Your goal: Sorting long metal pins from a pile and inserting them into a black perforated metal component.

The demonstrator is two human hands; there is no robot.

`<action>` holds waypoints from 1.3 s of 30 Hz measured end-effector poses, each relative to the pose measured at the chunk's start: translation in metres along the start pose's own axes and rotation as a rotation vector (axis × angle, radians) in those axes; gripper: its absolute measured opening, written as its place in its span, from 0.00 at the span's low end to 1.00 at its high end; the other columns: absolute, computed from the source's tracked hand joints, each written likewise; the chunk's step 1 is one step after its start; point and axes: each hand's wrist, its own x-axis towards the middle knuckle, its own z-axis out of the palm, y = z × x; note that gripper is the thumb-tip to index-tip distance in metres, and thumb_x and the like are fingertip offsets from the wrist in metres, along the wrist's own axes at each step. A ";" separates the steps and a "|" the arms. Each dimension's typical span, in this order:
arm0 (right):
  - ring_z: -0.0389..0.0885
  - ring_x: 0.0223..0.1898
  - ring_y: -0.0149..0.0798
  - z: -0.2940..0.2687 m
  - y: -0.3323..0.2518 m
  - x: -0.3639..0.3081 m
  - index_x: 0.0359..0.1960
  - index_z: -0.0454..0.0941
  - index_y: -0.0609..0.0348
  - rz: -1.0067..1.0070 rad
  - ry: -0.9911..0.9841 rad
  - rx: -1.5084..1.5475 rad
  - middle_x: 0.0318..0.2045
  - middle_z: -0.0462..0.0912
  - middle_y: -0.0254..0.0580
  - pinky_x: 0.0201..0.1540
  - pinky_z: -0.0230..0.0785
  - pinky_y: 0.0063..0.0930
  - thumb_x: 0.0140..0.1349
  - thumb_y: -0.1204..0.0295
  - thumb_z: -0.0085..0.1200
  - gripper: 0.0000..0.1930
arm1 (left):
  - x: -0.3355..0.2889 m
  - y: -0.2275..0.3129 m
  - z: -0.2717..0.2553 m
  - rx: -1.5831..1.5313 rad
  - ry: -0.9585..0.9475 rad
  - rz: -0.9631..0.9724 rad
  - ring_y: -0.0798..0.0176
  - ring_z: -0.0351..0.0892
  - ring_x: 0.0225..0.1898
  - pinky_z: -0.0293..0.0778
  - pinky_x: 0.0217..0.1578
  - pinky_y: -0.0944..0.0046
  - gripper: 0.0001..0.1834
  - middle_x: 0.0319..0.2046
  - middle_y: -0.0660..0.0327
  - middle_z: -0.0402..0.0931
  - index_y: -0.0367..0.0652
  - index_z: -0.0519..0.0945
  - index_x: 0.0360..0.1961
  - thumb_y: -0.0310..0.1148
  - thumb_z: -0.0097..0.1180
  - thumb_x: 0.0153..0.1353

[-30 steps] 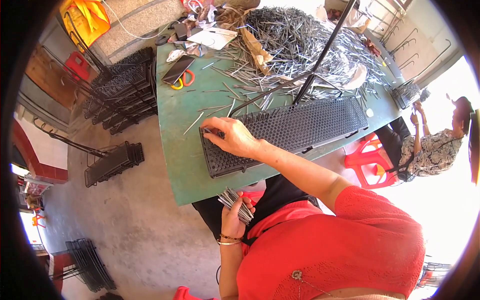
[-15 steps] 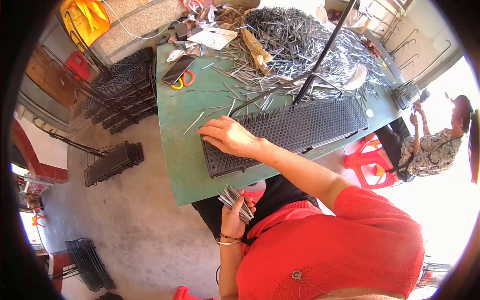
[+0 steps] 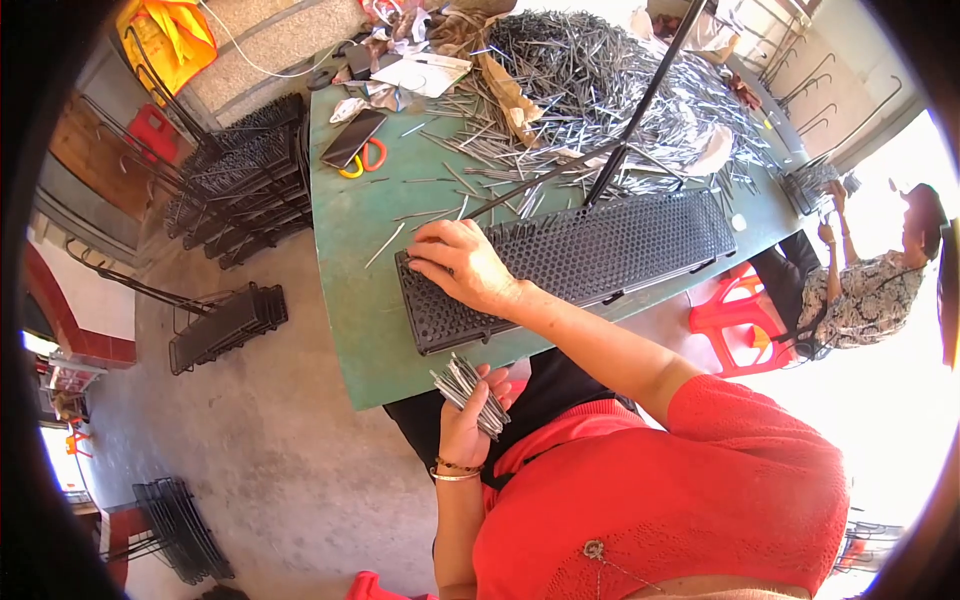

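Your left hand (image 3: 468, 428) clasps thin grey sticks (image 3: 458, 379). Your right hand (image 3: 465, 268) covers the left end of the honeycombed black tray (image 3: 630, 245); its fingertips' grip can't be told. Beyond, a slim bar (image 3: 645, 105) slants across the spiky pile (image 3: 570, 70).

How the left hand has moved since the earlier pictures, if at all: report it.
Yes: against the green table, the left hand has shifted slightly toward the black tray.
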 end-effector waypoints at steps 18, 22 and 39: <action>0.80 0.24 0.36 -0.058 -0.036 -0.041 0.29 0.81 0.66 0.624 -0.605 0.624 0.22 0.82 0.46 0.30 0.71 0.27 0.53 0.65 0.60 0.13 | 0.006 0.024 0.028 0.053 -0.101 0.091 0.60 0.79 0.42 0.79 0.43 0.59 0.16 0.45 0.49 0.76 0.33 0.68 0.52 0.32 0.46 0.67; 0.79 0.30 0.27 -0.064 -0.028 -0.041 0.35 0.81 0.66 0.692 -0.588 0.571 0.27 0.83 0.42 0.34 0.72 0.22 0.57 0.68 0.59 0.12 | 0.009 0.019 0.035 -0.047 -0.066 0.070 0.58 0.78 0.45 0.77 0.46 0.56 0.16 0.47 0.48 0.75 0.33 0.68 0.52 0.32 0.45 0.67; 0.81 0.29 0.45 -0.030 0.005 0.004 0.40 0.78 0.61 0.336 0.023 0.330 0.33 0.82 0.49 0.33 0.74 0.33 0.57 0.73 0.57 0.10 | 0.015 0.014 0.028 -0.039 0.016 -0.031 0.60 0.78 0.45 0.78 0.44 0.58 0.15 0.48 0.47 0.74 0.37 0.68 0.50 0.30 0.49 0.64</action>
